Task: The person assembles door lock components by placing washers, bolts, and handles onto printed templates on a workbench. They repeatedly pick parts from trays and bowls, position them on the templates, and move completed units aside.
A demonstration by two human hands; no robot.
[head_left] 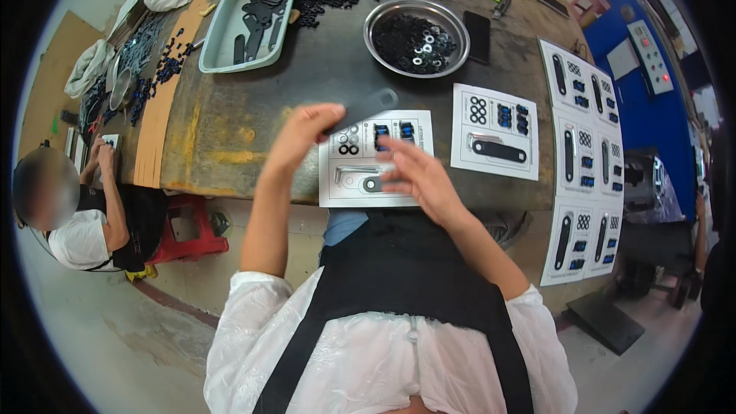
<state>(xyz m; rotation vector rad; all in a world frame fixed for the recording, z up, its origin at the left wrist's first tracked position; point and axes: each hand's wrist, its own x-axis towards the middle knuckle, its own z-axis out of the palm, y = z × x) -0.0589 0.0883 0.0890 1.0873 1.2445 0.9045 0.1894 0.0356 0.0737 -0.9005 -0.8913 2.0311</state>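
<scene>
While held by left hand [300, 132], black bar [366, 105] slants up-right.

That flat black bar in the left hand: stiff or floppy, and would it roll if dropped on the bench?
Probably stiff: the flat black bar juts out straight past the left hand, pinched at one end only, with no visible sag. Its flat shape suggests it would lie still, not roll. It looks light, since a fingertip pinch seems enough to carry it.

White card [376, 159], black rings, blue parts; grey strip [366, 106]; pale-green tray [222, 38].
</scene>
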